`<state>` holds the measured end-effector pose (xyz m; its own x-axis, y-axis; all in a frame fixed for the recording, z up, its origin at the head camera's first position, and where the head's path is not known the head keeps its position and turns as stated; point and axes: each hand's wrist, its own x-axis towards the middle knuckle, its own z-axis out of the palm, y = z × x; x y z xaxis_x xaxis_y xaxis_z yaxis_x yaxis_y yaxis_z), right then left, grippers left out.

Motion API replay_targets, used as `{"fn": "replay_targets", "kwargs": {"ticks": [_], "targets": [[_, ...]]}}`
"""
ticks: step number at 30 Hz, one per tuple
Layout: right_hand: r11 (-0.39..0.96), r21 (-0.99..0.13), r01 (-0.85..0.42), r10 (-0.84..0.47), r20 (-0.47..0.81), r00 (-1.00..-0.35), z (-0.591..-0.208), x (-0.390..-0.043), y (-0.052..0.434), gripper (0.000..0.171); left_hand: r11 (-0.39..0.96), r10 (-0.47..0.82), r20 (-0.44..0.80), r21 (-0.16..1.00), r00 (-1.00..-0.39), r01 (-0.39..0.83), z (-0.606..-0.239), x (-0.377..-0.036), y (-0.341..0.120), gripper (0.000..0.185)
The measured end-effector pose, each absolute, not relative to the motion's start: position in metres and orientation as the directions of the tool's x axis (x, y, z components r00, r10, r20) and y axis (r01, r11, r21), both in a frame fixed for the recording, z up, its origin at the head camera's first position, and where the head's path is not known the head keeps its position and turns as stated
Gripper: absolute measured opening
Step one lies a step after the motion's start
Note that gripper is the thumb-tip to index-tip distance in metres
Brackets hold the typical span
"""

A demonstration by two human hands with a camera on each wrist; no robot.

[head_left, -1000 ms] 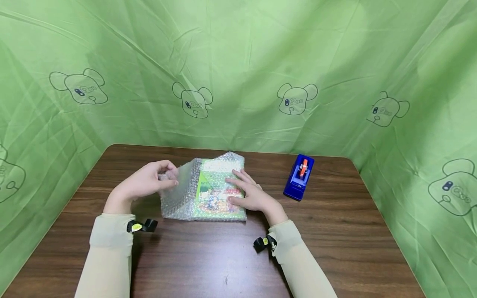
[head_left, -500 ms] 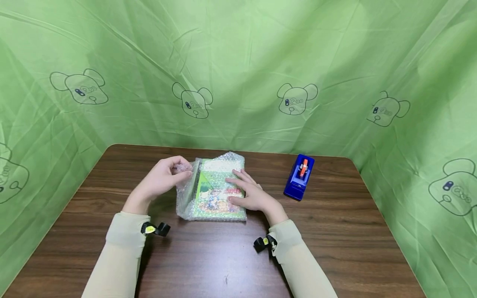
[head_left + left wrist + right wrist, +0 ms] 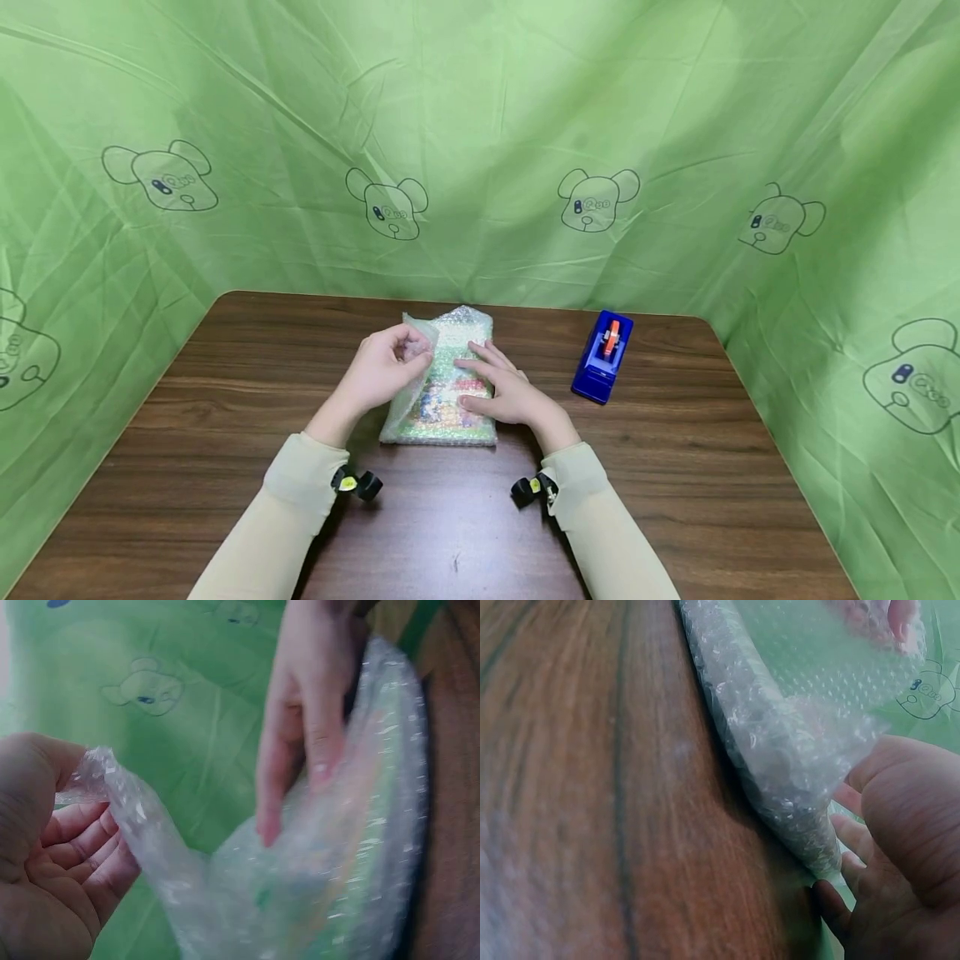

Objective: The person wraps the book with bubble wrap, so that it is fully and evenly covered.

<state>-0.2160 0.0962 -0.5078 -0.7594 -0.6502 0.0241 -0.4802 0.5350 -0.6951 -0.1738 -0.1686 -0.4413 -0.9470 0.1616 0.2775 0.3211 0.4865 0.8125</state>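
A flat, colourful picture book or card (image 3: 446, 407) lies on the table inside bubble wrap (image 3: 463, 317). My left hand (image 3: 384, 365) pinches the edge of a loose flap (image 3: 146, 825) of the wrap between thumb and fingers. That flap stands raised and leans over the left part of the cover. On the right part, my right hand (image 3: 512, 397) rests with spread fingers over the wrapped cover. In the right wrist view, my right hand (image 3: 907, 832) is at the corner of the bubble wrap (image 3: 765, 750), which partly hides its fingers.
A blue tape dispenser (image 3: 596, 379) with an orange roll stands to the right of the right hand. The brown wooden table (image 3: 712, 467) has a green curtain (image 3: 495, 108) with bear-head drawings along its back and sides.
My left hand has moved right, carrying the bubble-wrap flap from left of the cover to over its left part. The right hand has stayed in place.
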Motion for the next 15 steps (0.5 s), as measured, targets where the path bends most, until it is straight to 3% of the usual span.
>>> {"fn": "replay_targets", "kwargs": {"ticks": [7, 15], "targets": [[0.543, -0.693, -0.475, -0.645, 0.018, -0.764, -0.509, -0.217, 0.096, 0.069, 0.428, 0.198, 0.254, 0.847, -0.947, 0.316, -0.460, -0.178, -0.155, 0.005], [0.530, -0.703, -0.475, -0.643, 0.033, -0.765, -0.507, -0.216, 0.096, 0.069, 0.460, 0.259, 0.213, 0.831, -0.942, 0.314, -0.476, -0.180, -0.144, 0.005]]}}
